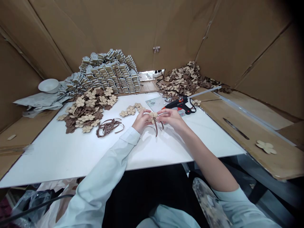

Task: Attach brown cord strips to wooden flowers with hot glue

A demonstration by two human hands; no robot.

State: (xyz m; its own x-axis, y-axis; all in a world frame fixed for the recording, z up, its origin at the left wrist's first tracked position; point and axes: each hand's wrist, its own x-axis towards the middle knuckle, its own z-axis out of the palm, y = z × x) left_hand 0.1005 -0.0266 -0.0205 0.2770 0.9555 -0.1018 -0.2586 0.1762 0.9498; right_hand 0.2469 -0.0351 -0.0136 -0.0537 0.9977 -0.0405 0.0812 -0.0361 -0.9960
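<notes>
Between my two hands is a beige flower cutout (154,116), held just above the white table. My left hand (142,120) pinches its left side. At the right, the fingers of my right hand (171,117) are closed near the flower's edge and a brown ribbon (156,129), whose two ends hang down below. A few beige flowers (131,110) lie in a row beyond my left hand. Behind my right hand rests a black and orange glue gun (179,104) with a long glue stick in its back.
A loose bundle of brown ribbon (108,128) lies left of my hands, beside a heap of beige and brown flowers (89,109). Stacked wrapped packs (109,72) and a white bowl (49,85) stand behind. More flowers with ribbons (182,79) pile up at back right, near cardboard walls.
</notes>
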